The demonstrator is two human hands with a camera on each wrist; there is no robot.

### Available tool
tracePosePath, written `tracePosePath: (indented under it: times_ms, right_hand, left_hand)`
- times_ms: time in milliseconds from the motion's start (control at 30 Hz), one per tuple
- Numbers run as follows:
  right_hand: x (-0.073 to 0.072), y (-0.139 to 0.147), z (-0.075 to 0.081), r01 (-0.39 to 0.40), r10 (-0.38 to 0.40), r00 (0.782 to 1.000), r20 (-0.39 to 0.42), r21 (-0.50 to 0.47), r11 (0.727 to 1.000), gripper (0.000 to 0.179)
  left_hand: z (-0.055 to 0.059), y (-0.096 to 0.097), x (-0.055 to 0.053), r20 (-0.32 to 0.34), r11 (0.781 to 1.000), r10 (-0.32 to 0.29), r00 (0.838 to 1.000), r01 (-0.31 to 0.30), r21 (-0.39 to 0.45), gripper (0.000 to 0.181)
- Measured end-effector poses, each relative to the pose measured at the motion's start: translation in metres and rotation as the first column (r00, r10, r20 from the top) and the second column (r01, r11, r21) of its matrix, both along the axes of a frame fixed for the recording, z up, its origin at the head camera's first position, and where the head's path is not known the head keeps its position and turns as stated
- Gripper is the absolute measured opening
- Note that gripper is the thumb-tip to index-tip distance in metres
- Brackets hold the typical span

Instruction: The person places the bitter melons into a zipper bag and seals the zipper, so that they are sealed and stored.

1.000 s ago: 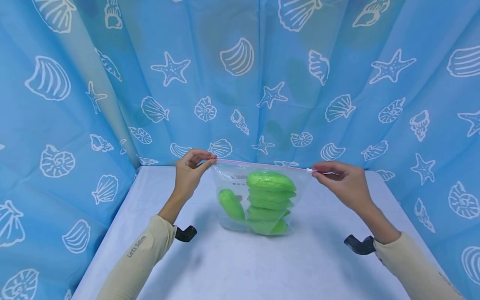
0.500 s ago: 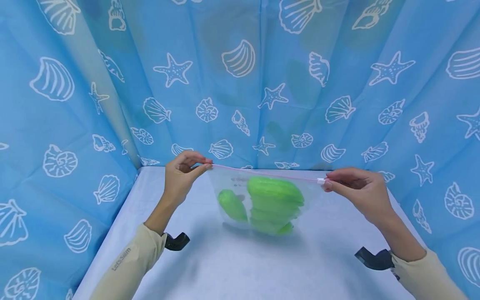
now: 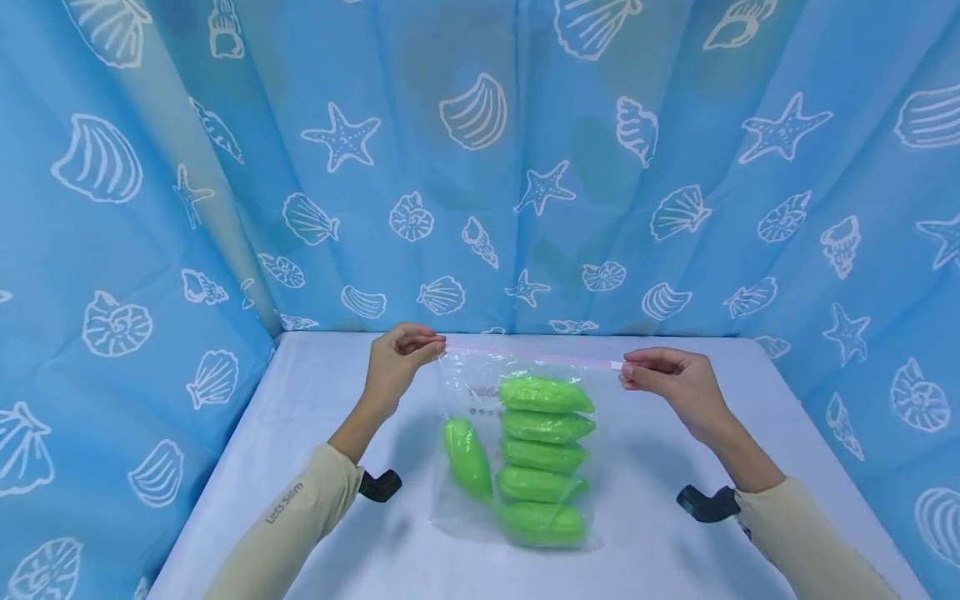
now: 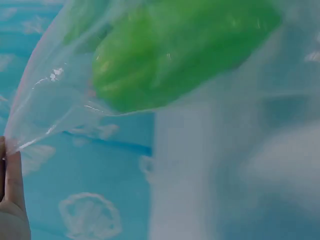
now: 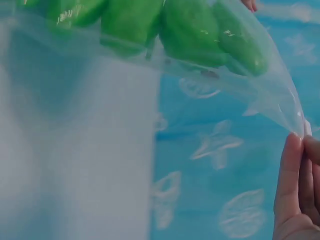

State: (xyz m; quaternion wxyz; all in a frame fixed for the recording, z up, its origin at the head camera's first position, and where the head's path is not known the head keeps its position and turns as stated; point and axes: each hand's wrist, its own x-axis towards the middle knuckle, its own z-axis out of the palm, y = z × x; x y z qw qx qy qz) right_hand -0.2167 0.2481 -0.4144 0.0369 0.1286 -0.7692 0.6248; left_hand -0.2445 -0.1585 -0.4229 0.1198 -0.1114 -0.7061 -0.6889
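Observation:
A clear zipper bag (image 3: pixel 465 392) with a pink strip along its top edge stretches between both hands, its face turned up toward the head camera. Inside, several long green fruit-like pieces (image 3: pixel 543 425) are stacked in a column, and one more green piece (image 3: pixel 468 460) leans at the left. My left hand (image 3: pixel 393 367) pinches the bag's top left corner between thumb and fingers. At the other end, my right hand (image 3: pixel 675 383) pinches the top right corner, beside the white slider (image 3: pixel 617 365). Whether the bag's bottom touches the table cannot be told.
A white-covered table (image 3: pixel 450 575) lies beneath the bag. Blue curtains (image 3: pixel 480 208) with white shell and starfish prints enclose the back and sides. Black curved mounts (image 3: pixel 708 504) stick out from both wrists.
Both hands have lowered the bag's top edge, and the right hand has come in leftward over the last half second. The bag's bottom has swung nearer, and the green pieces now show spread apart.

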Motion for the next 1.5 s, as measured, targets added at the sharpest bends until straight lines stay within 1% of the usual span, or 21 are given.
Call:
tracePosePath:
  times_ms: [100, 167, 233, 333, 433, 500, 600, 700, 767, 833, 933, 1033, 1067, 1167, 1233, 1300, 1400, 1500]
  right_hand:
    - [-0.017, -0.001, -0.021, 0.067, -0.067, 0.996, 0.062, -0.004, 0.998, 0.042]
    - [-0.027, -0.002, -0.032, 0.096, -0.094, 0.99, 0.106, -0.018, 0.995, 0.045]
    - [-0.035, -0.004, -0.043, 0.107, -0.103, 0.983, 0.151, -0.021, 0.994, 0.048]
    - [-0.044, -0.006, -0.057, 0.118, -0.114, 0.973, 0.2, -0.008, 0.993, 0.047]
    - [-0.052, -0.008, -0.068, 0.131, -0.134, 0.963, 0.235, 0.026, 0.991, 0.045]
    - [-0.057, -0.009, -0.074, 0.143, -0.148, 0.955, 0.259, 0.039, 0.989, 0.045]
    - [-0.064, -0.011, -0.083, 0.166, -0.181, 0.936, 0.303, 0.074, 0.983, 0.043]
    - [-0.07, -0.014, -0.091, 0.189, -0.212, 0.921, 0.328, 0.099, 0.977, 0.039]
    - [-0.072, -0.016, -0.096, 0.195, -0.223, 0.919, 0.325, 0.117, 0.974, 0.036]
    - [-0.074, -0.018, -0.1, 0.199, -0.237, 0.918, 0.317, 0.147, 0.969, 0.034]
    - [-0.073, -0.021, -0.105, 0.194, -0.243, 0.924, 0.294, 0.187, 0.963, 0.032]
    - [-0.07, -0.023, -0.106, 0.19, -0.248, 0.927, 0.28, 0.218, 0.957, 0.03]
    - [-0.07, -0.023, -0.107, 0.186, -0.243, 0.931, 0.271, 0.219, 0.958, 0.03]
    - [-0.069, -0.024, -0.109, 0.191, -0.254, 0.929, 0.27, 0.237, 0.952, 0.03]
    - [-0.07, -0.024, -0.111, 0.198, -0.266, 0.925, 0.271, 0.255, 0.946, 0.03]
    - [-0.071, -0.024, -0.114, 0.204, -0.281, 0.921, 0.272, 0.279, 0.938, 0.03]
    - [-0.071, -0.024, -0.118, 0.205, -0.291, 0.917, 0.272, 0.304, 0.93, 0.03]
    - [-0.071, -0.024, -0.12, 0.199, -0.288, 0.913, 0.29, 0.3, 0.933, 0.031]
  left_hand:
    - [-0.019, 0.008, -0.017, 0.059, 1.0, 0.026, 0.998, -0.025, -0.013, 0.027]
    - [-0.029, 0.012, -0.028, 0.098, 0.999, 0.034, 0.995, -0.034, -0.002, 0.025]
    - [-0.039, 0.013, -0.038, 0.143, 0.999, 0.039, 0.989, -0.042, 0.017, 0.025]
    - [-0.053, 0.014, -0.048, 0.208, 0.998, 0.046, 0.977, -0.054, 0.036, 0.024]
    - [-0.065, 0.015, -0.056, 0.243, 0.998, 0.064, 0.968, -0.068, 0.007, 0.023]
    - [-0.071, 0.016, -0.058, 0.257, 0.997, 0.074, 0.964, -0.073, -0.012, 0.026]
    - [-0.079, 0.016, -0.061, 0.287, 0.995, 0.097, 0.953, -0.083, -0.062, 0.027]
    - [-0.085, 0.016, -0.063, 0.31, 0.99, 0.117, 0.943, -0.088, -0.108, 0.024]
    - [-0.091, 0.015, -0.063, 0.315, 0.987, 0.131, 0.94, -0.092, -0.134, 0.02]
    - [-0.097, 0.014, -0.064, 0.307, 0.981, 0.147, 0.94, -0.098, -0.17, 0.018]
    - [-0.105, 0.012, -0.062, 0.286, 0.968, 0.174, 0.942, -0.109, -0.227, 0.016]
    - [-0.108, 0.011, -0.059, 0.253, 0.955, 0.192, 0.948, -0.121, -0.271, 0.016]
    - [-0.109, 0.01, -0.058, 0.242, 0.954, 0.192, 0.951, -0.123, -0.274, 0.016]
    - [-0.109, 0.009, -0.057, 0.219, 0.952, 0.19, 0.957, -0.124, -0.281, 0.016]
    - [-0.111, 0.009, -0.057, 0.214, 0.947, 0.195, 0.957, -0.127, -0.295, 0.016]
    - [-0.112, 0.009, -0.058, 0.222, 0.942, 0.203, 0.954, -0.128, -0.311, 0.016]
    - [-0.116, 0.008, -0.059, 0.244, 0.94, 0.206, 0.948, -0.122, -0.319, 0.017]
    - [-0.119, 0.006, -0.059, 0.277, 0.949, 0.182, 0.943, -0.095, -0.301, 0.018]
